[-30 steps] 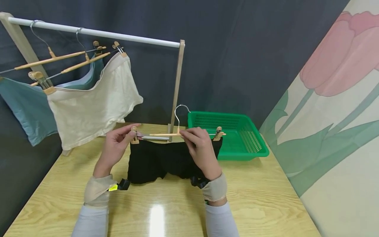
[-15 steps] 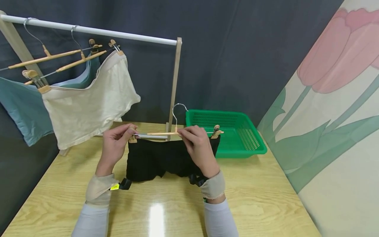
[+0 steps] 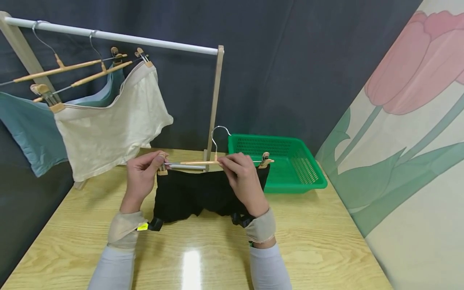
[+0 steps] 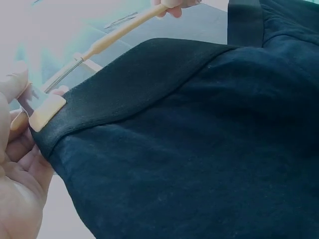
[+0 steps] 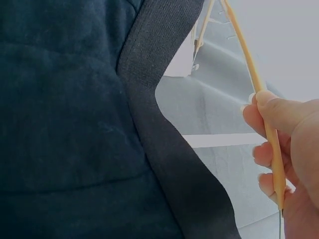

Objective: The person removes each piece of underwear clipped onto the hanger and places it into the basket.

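A pair of black shorts (image 3: pixel 192 191) hangs by its waistband from a wooden clip hanger (image 3: pixel 197 163) above the table. My left hand (image 3: pixel 139 179) pinches the clip (image 4: pixel 46 110) at the hanger's left end, and the clip sits on the waistband corner. Further along, my right hand (image 3: pixel 245 181) grips the hanger's wooden bar (image 5: pixel 271 144) just right of the metal hook (image 3: pixel 216 139). The right-end clip (image 3: pixel 266 160) also sits on the waistband. Between the two clips the waistband sags in a curve below the bar.
At the left a rack with a white rail (image 3: pixel 145 41) carries two clip hangers, one with white shorts (image 3: pixel 116 125), one with blue shorts (image 3: pixel 34 133). A green basket (image 3: pixel 315 177) stands at the back right of the wooden table (image 3: pixel 308 249), behind the right-end clip.
My left fingers have closed further over the left clip, and the thumb now covers more of it. The right hand keeps its grip on the bar. The whole view has shifted slightly.
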### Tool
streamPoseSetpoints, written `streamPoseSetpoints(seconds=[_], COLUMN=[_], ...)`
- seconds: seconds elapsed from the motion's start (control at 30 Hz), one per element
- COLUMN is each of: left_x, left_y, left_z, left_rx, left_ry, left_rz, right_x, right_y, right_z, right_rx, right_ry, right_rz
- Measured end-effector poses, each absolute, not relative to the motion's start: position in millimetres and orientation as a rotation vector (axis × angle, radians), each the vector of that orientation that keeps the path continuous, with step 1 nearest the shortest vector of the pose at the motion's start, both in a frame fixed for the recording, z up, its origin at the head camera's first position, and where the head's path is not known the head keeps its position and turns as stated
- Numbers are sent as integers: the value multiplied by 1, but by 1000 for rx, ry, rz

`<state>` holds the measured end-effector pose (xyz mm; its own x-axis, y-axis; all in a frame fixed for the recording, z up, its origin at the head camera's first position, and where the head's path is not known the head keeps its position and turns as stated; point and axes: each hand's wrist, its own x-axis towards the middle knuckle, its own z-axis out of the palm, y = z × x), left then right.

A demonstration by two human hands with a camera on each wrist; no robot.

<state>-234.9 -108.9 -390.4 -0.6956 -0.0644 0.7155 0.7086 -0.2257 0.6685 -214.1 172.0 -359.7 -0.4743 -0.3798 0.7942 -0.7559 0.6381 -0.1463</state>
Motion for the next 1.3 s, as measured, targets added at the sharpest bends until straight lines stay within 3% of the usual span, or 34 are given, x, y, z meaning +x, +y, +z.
streamPoseSetpoints(seconds=[1.3], left_x=[-234], left_y=[-107], left_z=[-388], left_rx=[-738], left_ry=[-1582], left_rz=[-1967], right_x=[-211], right_y=[172], right_z=[-356], right_rx=[885], right_ry=[-2109], right_rz=[641])
